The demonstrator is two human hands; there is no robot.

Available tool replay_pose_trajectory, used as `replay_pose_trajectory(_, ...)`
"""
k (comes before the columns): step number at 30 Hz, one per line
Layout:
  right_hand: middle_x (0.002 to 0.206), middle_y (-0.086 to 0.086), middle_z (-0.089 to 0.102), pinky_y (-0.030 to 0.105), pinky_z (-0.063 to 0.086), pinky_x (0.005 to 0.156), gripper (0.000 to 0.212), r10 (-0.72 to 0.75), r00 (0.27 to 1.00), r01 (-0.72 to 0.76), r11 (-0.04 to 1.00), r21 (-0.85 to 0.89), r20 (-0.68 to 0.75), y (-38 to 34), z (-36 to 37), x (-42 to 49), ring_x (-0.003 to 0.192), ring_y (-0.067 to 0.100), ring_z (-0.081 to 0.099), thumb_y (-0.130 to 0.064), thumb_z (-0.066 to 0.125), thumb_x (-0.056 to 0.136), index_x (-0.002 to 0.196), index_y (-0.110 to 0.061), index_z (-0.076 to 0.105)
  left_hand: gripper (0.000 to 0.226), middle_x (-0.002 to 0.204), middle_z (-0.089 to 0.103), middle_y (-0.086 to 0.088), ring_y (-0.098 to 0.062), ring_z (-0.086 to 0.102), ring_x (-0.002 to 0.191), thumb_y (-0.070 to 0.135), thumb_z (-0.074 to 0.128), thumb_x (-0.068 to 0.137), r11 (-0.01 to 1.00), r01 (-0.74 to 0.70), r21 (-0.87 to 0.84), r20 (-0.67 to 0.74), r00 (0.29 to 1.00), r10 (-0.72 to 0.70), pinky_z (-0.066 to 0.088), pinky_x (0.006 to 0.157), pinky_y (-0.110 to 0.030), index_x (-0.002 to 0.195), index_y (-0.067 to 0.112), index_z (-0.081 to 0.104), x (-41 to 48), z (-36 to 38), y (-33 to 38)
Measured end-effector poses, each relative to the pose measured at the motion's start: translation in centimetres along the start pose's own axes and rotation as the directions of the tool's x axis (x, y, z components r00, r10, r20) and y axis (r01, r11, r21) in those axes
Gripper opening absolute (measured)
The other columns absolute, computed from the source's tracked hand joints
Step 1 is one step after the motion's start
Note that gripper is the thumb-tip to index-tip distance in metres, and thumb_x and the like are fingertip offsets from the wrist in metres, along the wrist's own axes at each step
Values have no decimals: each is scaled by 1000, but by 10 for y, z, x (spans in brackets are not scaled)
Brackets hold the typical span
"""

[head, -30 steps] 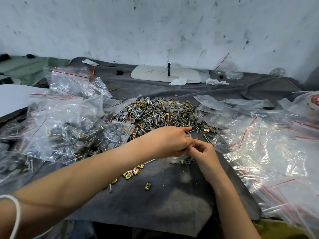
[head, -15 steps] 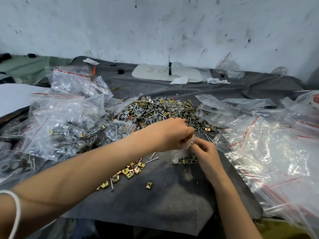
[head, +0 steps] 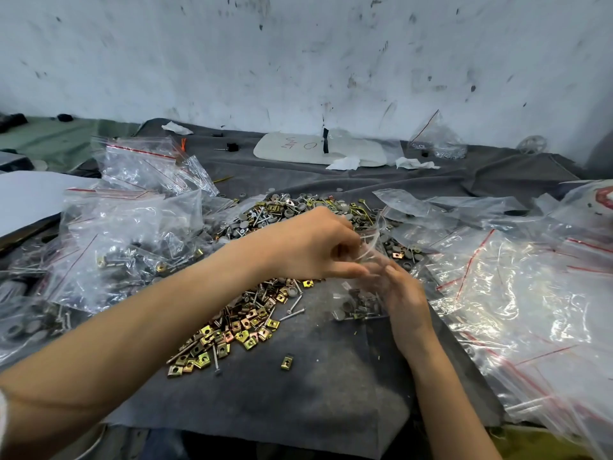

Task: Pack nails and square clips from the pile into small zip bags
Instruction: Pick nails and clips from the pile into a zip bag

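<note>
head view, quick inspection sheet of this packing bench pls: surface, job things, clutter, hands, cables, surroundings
surface: grey cloth, wrinkled, bare in front of the hands.
job's things: pile of nails and square clips spread mid-cloth; small zip bag partly filled, between the hands; filled bags on the left; empty bags on the right.
clutter: white board with writing and tissue scraps near the wall.
grippers: left hand pinches the bag's mouth; right hand against the bag, grip blurred.
cables: nothing seen.
surroundings: scuffed white wall.

Pile [head: 298, 224] mid-cloth [head: 298, 393] — filled bags [head: 126, 234] left, empty bags [head: 530, 293] right.
</note>
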State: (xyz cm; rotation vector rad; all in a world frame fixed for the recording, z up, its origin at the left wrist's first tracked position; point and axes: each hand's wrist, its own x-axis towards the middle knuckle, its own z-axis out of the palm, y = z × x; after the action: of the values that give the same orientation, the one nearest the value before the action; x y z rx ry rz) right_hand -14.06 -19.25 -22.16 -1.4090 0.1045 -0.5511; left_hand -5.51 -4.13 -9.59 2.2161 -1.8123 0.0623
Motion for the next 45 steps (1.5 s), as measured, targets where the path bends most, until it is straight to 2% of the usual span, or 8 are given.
replay_pose_trajectory(4, 97, 3, 73, 23, 51, 69, 41, 35, 999, -35, 999, 14, -5, 0, 0, 1, 87, 16, 66, -43, 36, 88, 115, -33, 66, 13, 78, 63, 0, -12, 55, 68, 16, 65, 90, 999, -8, -45, -250, 968, -3, 43, 65, -22, 87, 4, 69, -2, 1, -6)
replay_pose_trajectory(12, 84, 9, 70, 30, 48, 71, 39, 21, 970, -36, 998, -57, -242, 5, -5, 4, 78, 21, 64, -43, 40, 89, 104, -20, 67, 11, 76, 62, 4, -6, 53, 65, 16, 62, 91, 995, 73, -68, -541, 835, -98, 35, 63, -4, 87, 7, 68, -2, 4, -9)
replay_pose_trajectory(19, 86, -3, 73, 13, 48, 70, 19, 10, 1000, -8, 942, -334, 5, 8, 1, 0, 82, 12, 66, -9, 64, 88, 90, -27, 71, 9, 82, 64, 1, -11, 59, 73, 13, 63, 90, 961, 124, -246, -475, 849, -231, 43, 67, -15, 91, 5, 68, -11, 23, -20)
replay_pose_trajectory(32, 83, 3, 72, 12, 48, 68, 16, 64, 997, -72, 926, -372, -36, 5, 1, -1, 75, 4, 63, -7, 59, 91, 85, -15, 72, 9, 132, 54, -1, -13, 52, 120, 22, 69, 86, 914, 228, -335, -426, 829, -363, 42, 104, -36, 90, 14, 71, -20, 27, -34)
replay_pose_trajectory(35, 79, -2, 71, 10, 48, 66, 19, 45, 998, -57, 940, -337, -43, 1, 3, -3, 72, 1, 64, -5, 61, 90, 85, -20, 71, 10, 119, 64, 0, -12, 59, 111, 16, 66, 89, 828, 277, -487, -379, 787, -487, 49, 97, -40, 95, 22, 70, -25, 27, -34)
replay_pose_trajectory(39, 84, -4, 74, 19, 54, 74, 13, 35, 995, -48, 989, -137, -96, -12, 10, 0, 82, 6, 67, -9, 62, 89, 95, -17, 71, 33, 102, 70, -2, -8, 70, 84, 5, 65, 87, 599, 181, -780, -310, 720, -621, 54, 72, -17, 107, 31, 62, -40, 32, -28)
replay_pose_trajectory(42, 80, -1, 73, 20, 55, 66, 12, 77, 993, -69, 993, 98, -90, -30, 23, 9, 74, 9, 68, -9, 63, 86, 95, -8, 70, 36, 100, 71, 1, -9, 70, 86, 6, 70, 82, 478, 102, -873, -294, 671, -681, 53, 70, -15, 107, 31, 63, -45, 38, -20)
replay_pose_trajectory(45, 72, -5, 71, 14, 50, 55, 10, 10, 999, -5, 996, 91, -52, -45, 33, 18, 65, 2, 64, -19, 70, 74, 82, -13, 73, 35, 104, 70, 3, -12, 70, 89, 6, 71, 80, 449, 81, -890, -288, 663, -691, 56, 75, -21, 104, 31, 63, -43, 42, -15)
